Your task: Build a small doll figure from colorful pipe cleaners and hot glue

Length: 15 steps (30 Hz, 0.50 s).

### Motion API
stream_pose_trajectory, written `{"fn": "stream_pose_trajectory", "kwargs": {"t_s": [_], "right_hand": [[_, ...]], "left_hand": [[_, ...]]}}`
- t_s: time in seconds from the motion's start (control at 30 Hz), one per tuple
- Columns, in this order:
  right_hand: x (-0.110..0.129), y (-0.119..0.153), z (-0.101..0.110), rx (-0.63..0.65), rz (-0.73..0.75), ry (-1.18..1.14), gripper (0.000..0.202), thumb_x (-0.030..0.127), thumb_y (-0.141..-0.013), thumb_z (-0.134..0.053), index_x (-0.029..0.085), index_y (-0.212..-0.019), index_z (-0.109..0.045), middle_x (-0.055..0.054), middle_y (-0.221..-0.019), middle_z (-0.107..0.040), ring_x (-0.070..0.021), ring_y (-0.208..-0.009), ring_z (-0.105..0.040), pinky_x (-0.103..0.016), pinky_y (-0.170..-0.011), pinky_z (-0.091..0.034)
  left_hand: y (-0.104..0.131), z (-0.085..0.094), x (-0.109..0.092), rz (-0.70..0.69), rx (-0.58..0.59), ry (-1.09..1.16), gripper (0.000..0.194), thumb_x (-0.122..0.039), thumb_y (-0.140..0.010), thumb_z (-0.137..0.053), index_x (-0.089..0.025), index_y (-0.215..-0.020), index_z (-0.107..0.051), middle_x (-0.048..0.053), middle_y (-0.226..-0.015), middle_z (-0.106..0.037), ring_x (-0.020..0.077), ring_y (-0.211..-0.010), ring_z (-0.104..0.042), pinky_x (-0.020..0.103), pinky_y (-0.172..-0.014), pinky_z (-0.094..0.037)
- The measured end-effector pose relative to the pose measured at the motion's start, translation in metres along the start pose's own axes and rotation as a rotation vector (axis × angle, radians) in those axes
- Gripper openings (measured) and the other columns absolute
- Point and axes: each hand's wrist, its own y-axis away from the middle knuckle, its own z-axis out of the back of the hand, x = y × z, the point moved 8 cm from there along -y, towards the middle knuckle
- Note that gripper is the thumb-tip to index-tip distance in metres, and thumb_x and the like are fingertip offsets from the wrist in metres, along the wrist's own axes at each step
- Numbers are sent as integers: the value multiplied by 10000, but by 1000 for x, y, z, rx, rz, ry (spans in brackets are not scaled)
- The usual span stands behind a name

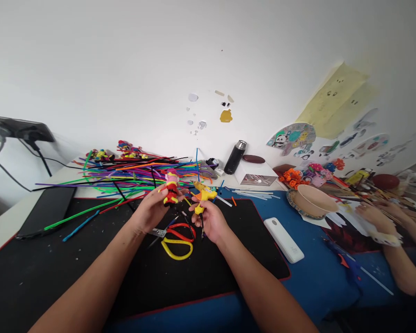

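My left hand (153, 209) is closed around a small red and yellow doll (170, 190) with a pink head, held upright above the black mat. My right hand (211, 219) grips a yellow hot glue gun (201, 193); a pale glue stick (223, 200) juts from it toward the right. The gun's nozzle end points left, close to the doll; whether the two touch, I cannot tell. Below and between my hands lie a red loop (184, 226) and a yellow loop (177, 256), which look like scissor handles. Small tools beside them are partly hidden.
Coloured pipe cleaners (131, 171) are heaped at the back left, near a black tablet-like slab (46, 210). A black thermos (235, 157), white box (256, 173), glue sticks (254, 193), white power bank (283, 240) and beige bowl (315, 201) stand rightward. Another person's hands (374, 217) work far right.
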Motion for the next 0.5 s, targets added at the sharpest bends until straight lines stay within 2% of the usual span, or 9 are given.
{"fn": "stream_pose_trajectory", "kwargs": {"t_s": [0.1, 0.2, 0.3, 0.37, 0.43, 0.5], "right_hand": [[10, 10, -5, 42, 68, 79, 411, 384, -771, -753, 155, -1112, -727, -78, -872, -814, -159, -514, -663, -231, -429, -374], [21, 29, -15, 129, 116, 157, 424, 391, -803, -787, 170, -1158, -718, -69, -887, -816, -166, -526, -689, -231, -434, -410], [26, 53, -28, 267, 145, 216, 458, 430, -858, -808, 179, -1227, -702, -76, -925, -815, -174, -538, -707, -241, -442, -441], [20, 63, -35, 339, 119, 243, 482, 505, -890, -807, 176, -1224, -695, -77, -888, -808, -178, -522, -706, -249, -447, -450], [10, 66, -40, 351, 82, 261, 509, 567, -896, -805, 178, -1203, -689, -47, -797, -782, -176, -482, -682, -252, -439, -441], [3, 62, -43, 313, 78, 266, 505, 583, -885, -813, 161, -1138, -702, -15, -686, -739, -133, -411, -590, -239, -424, -402]], "left_hand": [[-6, 17, -8, -64, -151, 135, 256, -369, -840, -887, -195, -1012, -810, 87, -1010, -828, 315, -1133, -774, 409, -1002, -598], [-8, 32, -7, -65, -263, 216, 194, -361, -875, -833, -187, -950, -793, 84, -959, -826, 286, -1100, -786, 390, -997, -604], [-9, 37, -5, -39, -294, 265, 157, -344, -909, -782, -192, -951, -787, 88, -947, -825, 279, -1067, -799, 362, -921, -622], [-9, 38, -5, -36, -301, 288, 147, -328, -920, -762, -192, -971, -789, 81, -937, -822, 270, -1033, -806, 347, -876, -631], [-9, 37, -4, -35, -309, 295, 136, -314, -925, -752, -188, -965, -786, 74, -918, -817, 263, -1004, -809, 338, -852, -638], [-8, 37, -4, -29, -327, 291, 126, -306, -934, -739, -187, -935, -779, 75, -888, -812, 259, -983, -810, 332, -835, -641]]}}
